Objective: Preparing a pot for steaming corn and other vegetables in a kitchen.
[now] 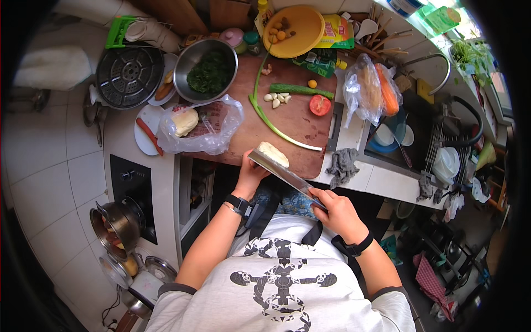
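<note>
My right hand grips the handle of a cleaver, its blade slanting up to the left across the front edge of the wooden cutting board. Against the blade's far side is a pale piece of dough. My left hand is at the blade's far end, close to the dough; the blade hides some of its fingers, so its grip is unclear. A green onion curves over the board. Beyond it lie garlic cloves, a cucumber and a cut tomato.
Left of the board, a plastic bag holds another pale lump. A steel bowl of chopped greens and a tilted yellow basket stand behind. A grey rag lies right, before the sink. Bagged carrots sit behind it.
</note>
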`<state>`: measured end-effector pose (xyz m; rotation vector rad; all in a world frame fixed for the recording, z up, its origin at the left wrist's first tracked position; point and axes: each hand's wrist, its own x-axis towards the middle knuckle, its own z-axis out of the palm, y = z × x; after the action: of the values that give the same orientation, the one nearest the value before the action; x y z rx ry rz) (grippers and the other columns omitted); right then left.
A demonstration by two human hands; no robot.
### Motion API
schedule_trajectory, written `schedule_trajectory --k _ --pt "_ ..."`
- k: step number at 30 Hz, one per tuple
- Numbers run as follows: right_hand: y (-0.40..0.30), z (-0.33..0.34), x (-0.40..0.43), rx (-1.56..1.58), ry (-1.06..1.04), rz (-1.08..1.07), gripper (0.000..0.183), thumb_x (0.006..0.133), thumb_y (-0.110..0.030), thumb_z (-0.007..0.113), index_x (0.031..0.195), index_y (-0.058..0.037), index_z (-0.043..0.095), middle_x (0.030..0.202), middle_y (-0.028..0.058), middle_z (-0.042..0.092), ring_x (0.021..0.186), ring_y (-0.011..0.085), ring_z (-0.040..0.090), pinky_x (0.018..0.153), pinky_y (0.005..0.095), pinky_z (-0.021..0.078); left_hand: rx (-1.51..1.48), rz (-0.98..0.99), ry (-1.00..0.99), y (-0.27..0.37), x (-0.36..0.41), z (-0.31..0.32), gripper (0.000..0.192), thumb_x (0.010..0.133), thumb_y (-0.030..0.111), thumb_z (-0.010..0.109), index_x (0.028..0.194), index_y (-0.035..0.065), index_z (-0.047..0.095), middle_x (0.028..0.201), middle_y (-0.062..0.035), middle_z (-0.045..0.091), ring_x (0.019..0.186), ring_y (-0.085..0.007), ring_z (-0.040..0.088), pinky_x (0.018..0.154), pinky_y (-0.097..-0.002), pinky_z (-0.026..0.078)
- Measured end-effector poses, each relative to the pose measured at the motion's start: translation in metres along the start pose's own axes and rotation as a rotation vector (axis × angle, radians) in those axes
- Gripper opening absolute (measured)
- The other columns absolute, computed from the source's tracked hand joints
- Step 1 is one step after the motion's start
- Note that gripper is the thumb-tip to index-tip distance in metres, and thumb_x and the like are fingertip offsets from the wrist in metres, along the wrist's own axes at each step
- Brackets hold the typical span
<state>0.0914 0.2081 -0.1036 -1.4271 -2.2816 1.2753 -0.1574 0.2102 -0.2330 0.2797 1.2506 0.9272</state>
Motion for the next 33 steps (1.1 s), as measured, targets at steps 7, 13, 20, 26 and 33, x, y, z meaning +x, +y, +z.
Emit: schedule_trajectory --k 7,13,20,26,33 --pt "-0.002 0.000 0.003 -0.010 -0.042 0.073 0.039 0.080 -0.010 0.063 0.118 -0.0065 0.055 0.093 0.0147 0.064 0.075 0.0336 0.063 0.066 0.0386 0.0520 0.035 0.083 0.093 -0.002 -0.001 0.010 0.052 0.083 -0.003 0.062 0.123 0.0103 0.034 0.114 -0.0068 0.054 0.105 -0.0189 0.055 0.083 -0.0319 0.053" --pt "-0.002 0.003 0.008 -0.027 -0.046 0.067 0.039 0.081 -0.011 0.062 0.118 -0.0060 0.053 0.091 0.0162 0.062 0.073 0.0343 0.062 0.065 0.0397 0.0514 0.237 0.253 0.100 -0.012 0.007 0.005 0.058 0.076 -0.008 0.067 0.121 0.0093 0.035 0.115 -0.0084 0.053 0.106 -0.0195 0.054 0.089 -0.0324 0.049" --pt "0.001 0.008 0.020 -0.044 -0.035 0.017 0.037 0.083 -0.014 0.060 0.118 -0.0075 0.050 0.083 0.0158 0.059 0.067 0.0328 0.062 0.060 0.0406 0.0513 0.334 0.331 0.098 -0.024 0.015 -0.004 0.063 0.074 -0.007 0.069 0.123 0.0079 0.034 0.117 -0.0100 0.052 0.108 -0.0215 0.055 0.090 -0.0333 0.048" --pt "0.003 0.017 0.029 -0.042 -0.025 0.025 0.035 0.084 -0.015 0.059 0.117 -0.0069 0.050 0.083 0.0166 0.060 0.067 0.0332 0.062 0.061 0.0412 0.0511 0.244 0.309 0.076 -0.022 0.013 -0.001 0.065 0.075 -0.005 0.070 0.125 0.0078 0.031 0.118 -0.0117 0.051 0.108 -0.0220 0.054 0.091 -0.0335 0.047" --pt "0.005 0.025 0.036 -0.022 -0.058 0.098 0.038 0.084 -0.014 0.059 0.120 -0.0059 0.049 0.092 0.0191 0.061 0.074 0.0355 0.062 0.065 0.0424 0.0513 0.187 0.294 0.093 -0.020 0.008 0.004 0.067 0.072 -0.014 0.062 0.128 0.0076 0.032 0.121 -0.0078 0.050 0.114 -0.0203 0.050 0.097 -0.0329 0.042"
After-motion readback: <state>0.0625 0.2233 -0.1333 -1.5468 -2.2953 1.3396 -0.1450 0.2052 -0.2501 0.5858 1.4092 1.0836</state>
